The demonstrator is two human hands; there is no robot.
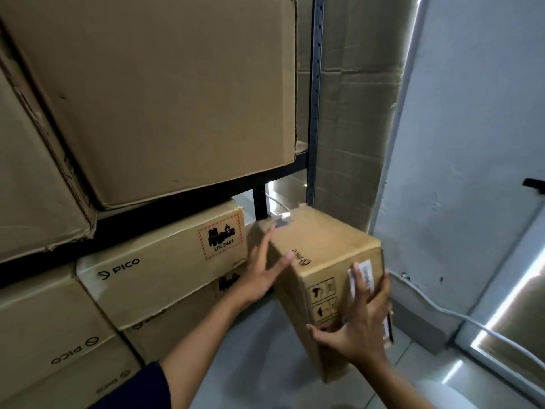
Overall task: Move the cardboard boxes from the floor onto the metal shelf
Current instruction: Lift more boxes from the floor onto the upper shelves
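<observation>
— What does the head view give you?

— I see a tall cardboard box held tilted between two bare hands, its top end leaning in toward the metal shelf. It sits just right of the stacked boxes on the lower level, and its top corner is near the black upright under the shelf board. I cannot tell whether its bottom rests on anything.

— And the grip on each side?

— My left hand lies flat against the box's left face, fingers straight and spread, pressing rather than curling. My right hand is on the near face, fingers spread over the white label with the fingertips hooking the right edge, thumb stretched out low across the printed handling symbols. So the left grip is open against the cardboard and the right one clasps the box.

— What surrounds it?

— Left of the held box a PICO box with a UN 3481 hazard sticker lies on top of another box, touching the left hand's side. Further left, more PICO cartons are stacked. Above, on the shelf board, a large plain box fills the level. A flattened cardboard sheet stands behind the upright, against the white wall. A grey cable runs along the wall low down.
</observation>
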